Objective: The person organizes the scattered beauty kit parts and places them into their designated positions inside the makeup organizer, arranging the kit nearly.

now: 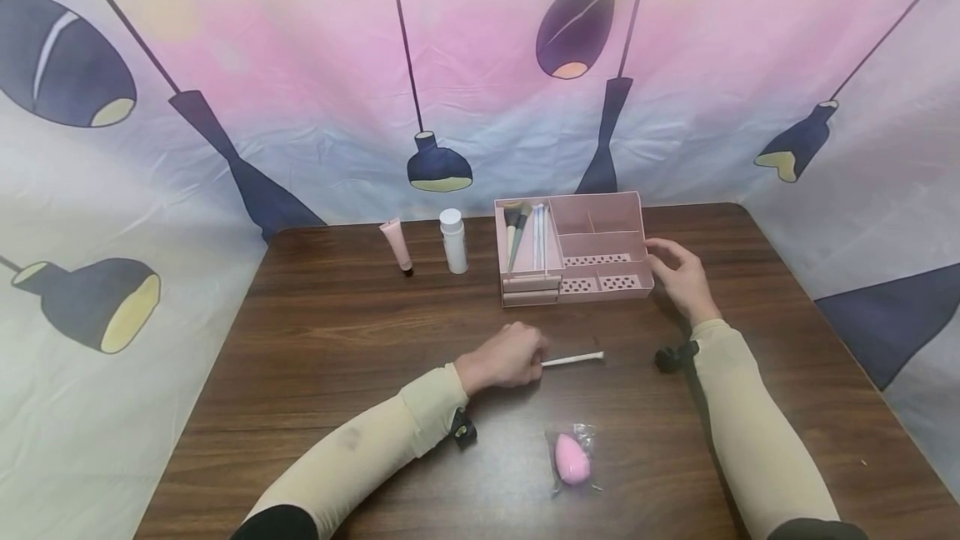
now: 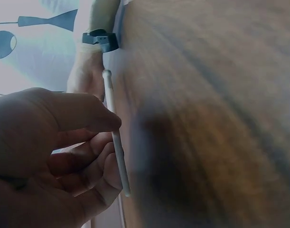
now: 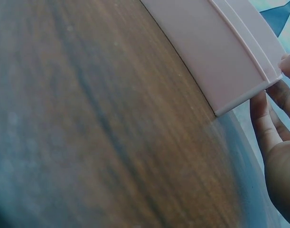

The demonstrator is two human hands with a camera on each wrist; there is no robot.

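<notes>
Left hand [image 1: 504, 355] pinches white stick [image 1: 573, 359] in front of pink organizer [image 1: 596, 226], low over tabletop [image 1: 337, 357]; right hand [image 1: 681, 280], well apart, grips organizer's right side; best keep organizer steady and stick's free end clear.

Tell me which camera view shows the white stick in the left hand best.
The left wrist view: the white stick appears large there, with both ends in sight. The head view shows it smaller, one end sticking out, the other hidden by the left hand. The right wrist view does not show it.
</notes>
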